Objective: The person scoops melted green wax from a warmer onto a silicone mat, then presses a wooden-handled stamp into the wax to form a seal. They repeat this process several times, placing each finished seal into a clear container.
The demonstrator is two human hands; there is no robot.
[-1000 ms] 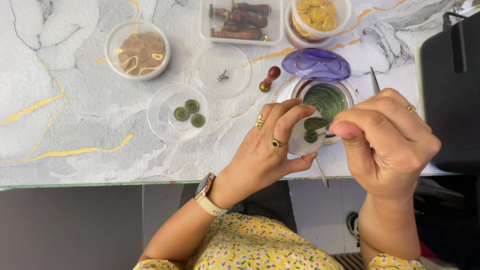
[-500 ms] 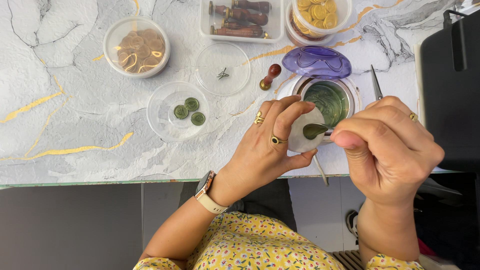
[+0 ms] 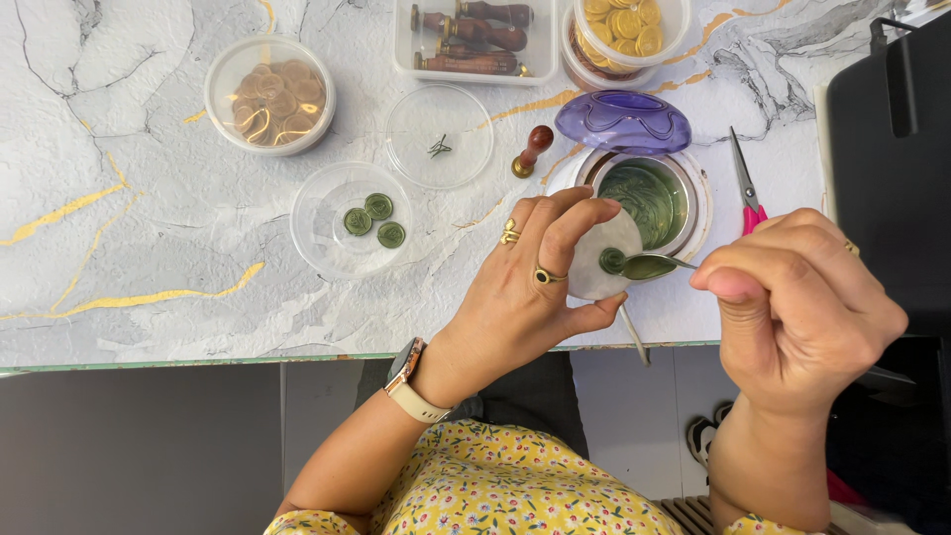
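My left hand (image 3: pixel 530 282) holds a small white round disc (image 3: pixel 599 272) by its edge, tilted above the table edge. A blob of green wax (image 3: pixel 611 261) sits on the disc. My right hand (image 3: pixel 797 302) is closed on a small metal spoon (image 3: pixel 654 266) whose bowl, filled with green wax, touches the blob. Just behind them stands a round melting pot (image 3: pixel 649 193) with dark green wax inside, and a purple lid (image 3: pixel 622 121) lies at its far rim.
A clear dish (image 3: pixel 332 238) holds three green wax seals. Another clear dish (image 3: pixel 439 134) holds a tiny sprig. A tub of bronze seals (image 3: pixel 269 94), a wooden-handled stamp (image 3: pixel 532 151), a box of stamps (image 3: pixel 475 38), a tub of gold seals (image 3: pixel 622 25) and pink-handled scissors (image 3: pixel 745 180) lie around.
My right hand has drawn back to the right, and the spoon has shifted right with it. The green wax blob on the disc now shows beside the spoon's bowl.
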